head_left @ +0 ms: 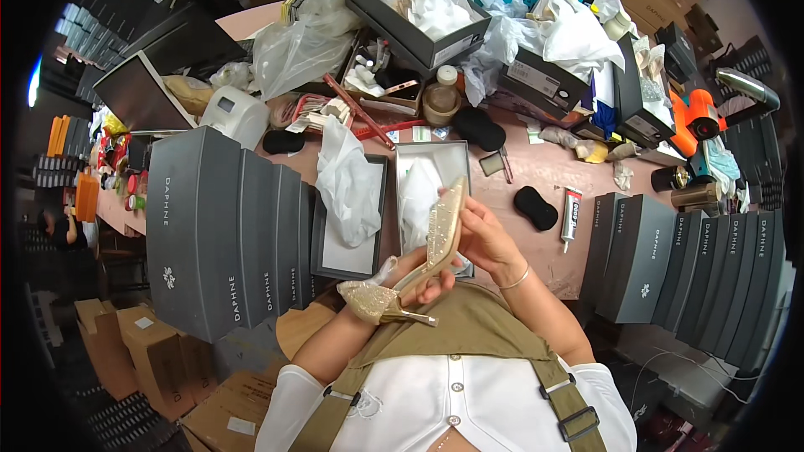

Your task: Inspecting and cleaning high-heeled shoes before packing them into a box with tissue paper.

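Observation:
A glittery gold high-heeled shoe (445, 233) is held tilted above my lap, with its toe pointing up and away and its thin heel toward me. My left hand (431, 286) is closed round its middle from beneath, partly hidden by the shoe. At the toe end, my right hand (492, 237) grips the sole's edge with fingers and thumb. Just beyond the shoe lies an open grey shoebox (457, 153) with white tissue paper (419, 192) in it. To its left is another open box part (345, 261), with crumpled white tissue (345, 176) on it.
Stacks of closed grey shoeboxes stand at left (197, 226) and right (641, 259). On the pink table are a glue tube (571, 216), a black oval pad (536, 208), a brush (494, 166) and a capped jar (442, 99). Further back sit open tissue-filled boxes (444, 48).

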Motion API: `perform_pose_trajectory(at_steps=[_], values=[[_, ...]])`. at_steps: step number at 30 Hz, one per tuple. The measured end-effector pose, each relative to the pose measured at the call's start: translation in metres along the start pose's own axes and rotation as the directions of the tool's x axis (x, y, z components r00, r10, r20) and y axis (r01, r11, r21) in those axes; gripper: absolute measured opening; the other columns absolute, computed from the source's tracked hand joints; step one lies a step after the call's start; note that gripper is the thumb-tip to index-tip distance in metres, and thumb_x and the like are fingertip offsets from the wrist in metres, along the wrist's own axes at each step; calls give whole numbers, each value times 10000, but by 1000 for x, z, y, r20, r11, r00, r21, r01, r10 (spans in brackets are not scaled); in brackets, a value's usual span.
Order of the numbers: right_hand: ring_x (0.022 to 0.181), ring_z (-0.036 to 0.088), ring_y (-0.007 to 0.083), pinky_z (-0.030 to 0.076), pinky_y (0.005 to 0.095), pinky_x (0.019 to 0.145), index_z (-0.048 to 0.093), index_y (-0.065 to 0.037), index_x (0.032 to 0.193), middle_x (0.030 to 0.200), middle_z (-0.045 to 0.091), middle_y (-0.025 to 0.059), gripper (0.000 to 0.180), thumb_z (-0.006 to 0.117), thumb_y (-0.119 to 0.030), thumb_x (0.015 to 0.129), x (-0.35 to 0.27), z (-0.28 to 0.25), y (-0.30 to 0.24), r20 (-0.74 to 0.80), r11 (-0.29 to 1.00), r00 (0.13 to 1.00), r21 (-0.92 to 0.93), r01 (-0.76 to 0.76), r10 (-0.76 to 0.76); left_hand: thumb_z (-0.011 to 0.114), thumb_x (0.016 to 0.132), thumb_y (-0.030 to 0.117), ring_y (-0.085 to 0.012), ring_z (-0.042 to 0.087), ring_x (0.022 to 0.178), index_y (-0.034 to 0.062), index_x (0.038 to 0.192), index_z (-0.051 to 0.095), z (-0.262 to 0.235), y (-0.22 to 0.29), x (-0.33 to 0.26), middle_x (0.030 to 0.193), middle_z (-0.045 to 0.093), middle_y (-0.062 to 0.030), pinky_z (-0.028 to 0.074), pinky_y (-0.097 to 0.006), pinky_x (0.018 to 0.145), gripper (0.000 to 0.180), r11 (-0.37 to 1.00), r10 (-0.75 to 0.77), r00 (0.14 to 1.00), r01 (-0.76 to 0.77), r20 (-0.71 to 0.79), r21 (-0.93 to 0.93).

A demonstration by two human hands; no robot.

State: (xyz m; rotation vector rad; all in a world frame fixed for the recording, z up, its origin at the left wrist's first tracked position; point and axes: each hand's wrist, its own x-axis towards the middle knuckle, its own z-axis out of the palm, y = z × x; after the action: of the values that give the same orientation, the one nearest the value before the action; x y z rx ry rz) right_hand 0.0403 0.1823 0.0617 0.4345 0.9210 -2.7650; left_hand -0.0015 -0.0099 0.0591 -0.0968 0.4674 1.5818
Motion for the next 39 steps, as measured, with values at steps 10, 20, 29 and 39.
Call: perform_pose_trajectory(at_steps=[10,20,29,39], values=[[1026,583,210,459,411,937,529,-73,1169,1115,606,74,454,622,-392,859,-24,-11,28,-174,890,958,361,277,-228,661,846,371,-227,386,1272,26,1390,333,-6,-26,-9,1340,433,-121,275,-395,1098,723,862,452,891,-425,-41,276],[990,558,135,470,282,856,520,11,1226,1110,588,54,371,612,-80,878,-50,-48,1,-41,805,996,-592,43,-83,569,895,437,-220,602,890,40,1036,524,8,45,-7,938,578,-80,495,-370,812,425,677,734,653,-684,-187,271],[837,536,52,455,214,739,598,12,1018,915,599,0,158,588,-104,911,-23,47,-29,184,700,978,-687,197,-95,561,925,343,-120,565,878,25,1215,467,31,50,-10,1009,559,-54,485,-270,768,441,749,577,804,-452,-141,485],[719,485,7,420,169,626,598,-10,911,800,548,-61,102,617,-108,889,-9,40,-13,91,880,995,-475,9,39,502,964,277,-101,586,871,9,1146,519,39,45,-3,1008,589,-55,496,-246,733,325,806,517,830,-389,-210,446]])
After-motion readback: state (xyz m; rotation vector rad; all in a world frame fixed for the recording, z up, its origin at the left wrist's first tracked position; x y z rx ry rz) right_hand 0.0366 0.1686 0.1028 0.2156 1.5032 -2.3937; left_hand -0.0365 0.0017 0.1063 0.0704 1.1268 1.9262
